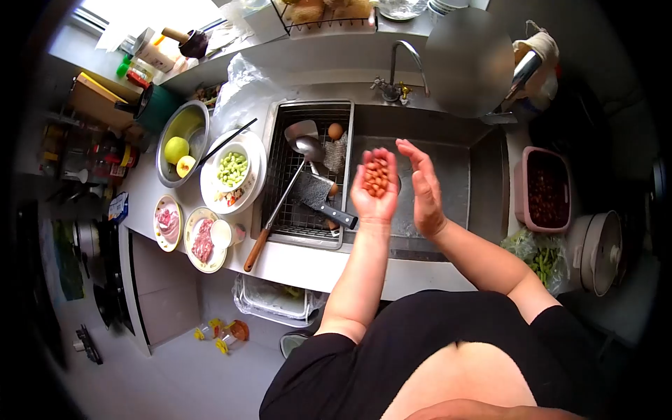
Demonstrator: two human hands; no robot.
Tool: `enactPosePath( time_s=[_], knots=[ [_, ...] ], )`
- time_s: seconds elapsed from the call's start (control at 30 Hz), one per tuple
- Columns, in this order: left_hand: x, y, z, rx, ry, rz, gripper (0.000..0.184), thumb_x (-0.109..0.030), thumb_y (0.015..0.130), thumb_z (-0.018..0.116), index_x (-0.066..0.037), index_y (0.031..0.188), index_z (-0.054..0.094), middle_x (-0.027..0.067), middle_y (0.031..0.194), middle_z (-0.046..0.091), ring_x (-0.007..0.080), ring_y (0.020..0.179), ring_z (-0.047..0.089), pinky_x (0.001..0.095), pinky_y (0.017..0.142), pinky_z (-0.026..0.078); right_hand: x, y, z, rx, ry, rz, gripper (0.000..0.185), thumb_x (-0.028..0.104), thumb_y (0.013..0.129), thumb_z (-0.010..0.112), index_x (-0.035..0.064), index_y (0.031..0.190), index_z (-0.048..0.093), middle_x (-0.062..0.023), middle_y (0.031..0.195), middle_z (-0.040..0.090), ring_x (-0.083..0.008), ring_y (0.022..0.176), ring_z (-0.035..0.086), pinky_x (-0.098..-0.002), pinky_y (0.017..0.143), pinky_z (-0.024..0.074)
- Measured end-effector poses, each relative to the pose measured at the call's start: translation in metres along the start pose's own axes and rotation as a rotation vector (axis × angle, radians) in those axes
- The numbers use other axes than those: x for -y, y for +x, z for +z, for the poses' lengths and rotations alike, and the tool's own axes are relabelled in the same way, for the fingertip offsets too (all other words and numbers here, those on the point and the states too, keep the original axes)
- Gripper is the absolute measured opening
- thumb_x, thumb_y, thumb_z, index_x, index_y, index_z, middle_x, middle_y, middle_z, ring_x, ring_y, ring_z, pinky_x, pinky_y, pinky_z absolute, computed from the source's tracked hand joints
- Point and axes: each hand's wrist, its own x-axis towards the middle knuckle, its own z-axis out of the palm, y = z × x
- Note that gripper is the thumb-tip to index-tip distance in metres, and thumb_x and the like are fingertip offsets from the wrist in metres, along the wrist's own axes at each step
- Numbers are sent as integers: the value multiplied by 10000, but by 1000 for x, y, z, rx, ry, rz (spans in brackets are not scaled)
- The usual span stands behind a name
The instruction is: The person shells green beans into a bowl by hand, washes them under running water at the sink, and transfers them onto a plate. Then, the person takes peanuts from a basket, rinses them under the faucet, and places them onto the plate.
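Note:
My left hand [373,205] is cupped palm up over the sink's left side, holding a small heap of reddish-brown peanuts [376,176]. Just to its right, apart from it, my right hand [425,194] is held up with its fingers stretched out and nothing in it. Both are above the steel sink [448,183]. Left of my left hand, a wire rack [280,217] carries a cleaver [315,192], a spatula [301,131], a ladle [309,147] and eggs [336,131].
Left counter: a bowl of chopped green pieces [233,168], plates of raw meat [203,241], and a steel basin [189,119] with fruit. A faucet [394,70] rises behind the sink. Right: a pink tub [546,155] of dark red pieces, bagged greens [539,262] and a lidded pot [600,252].

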Motion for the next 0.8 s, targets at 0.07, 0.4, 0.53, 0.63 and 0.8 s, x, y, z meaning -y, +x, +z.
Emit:
enactPosePath(
  time_s=[0.07, 0.4, 0.53, 0.63, 0.8],
  knots=[
    [-29, 4, 44, 76, -94, 103, 239, -169, 916, 447, 14, 1024, 556, 168, 1040, 583, 302, 1029, 549, 485, 967, 432, 6, 3, -3, 11, 68, 6, 491, 371, 918, 380, -6, 1228, 436, -151, 1305, 429, -237, 1281, 322, -349, 1071, 191],
    [-259, 6, 169, 233, 1208, 790, 410, -290, 972, 322, 30, 1014, 574, 143, 982, 622, 239, 923, 600, 386, 915, 465, 20, -28, -66, -59, -19, 154, 397, 265, 905, 355, -21, 1147, 487, -136, 1224, 502, -206, 1195, 414, -328, 1052, 232],
    [-274, 14, 161, -4, 1672, 843, 565, -402, 969, 299, 68, 962, 613, 147, 911, 650, 215, 855, 615, 301, 867, 456, 23, -42, -74, -81, -47, 248, 386, 265, 907, 354, -24, 1105, 517, -131, 1177, 537, -201, 1158, 446, -322, 1039, 254],
    [-272, 17, 158, 27, 1719, 794, 700, -496, 955, 220, 76, 961, 623, 178, 961, 650, 234, 926, 614, 302, 917, 410, 28, -46, -86, -106, -73, 239, 378, 254, 917, 336, -23, 1088, 528, -128, 1154, 549, -200, 1134, 464, -321, 1028, 273],
    [-271, 16, 167, 60, 1808, 706, 813, -572, 928, 121, 59, 998, 628, 186, 1023, 637, 247, 1078, 552, 321, 1020, 305, 40, -47, -118, -170, -143, 187, 364, 226, 933, 311, -23, 1080, 531, -119, 1116, 566, -194, 1103, 484, -320, 1001, 314]
  ],
)
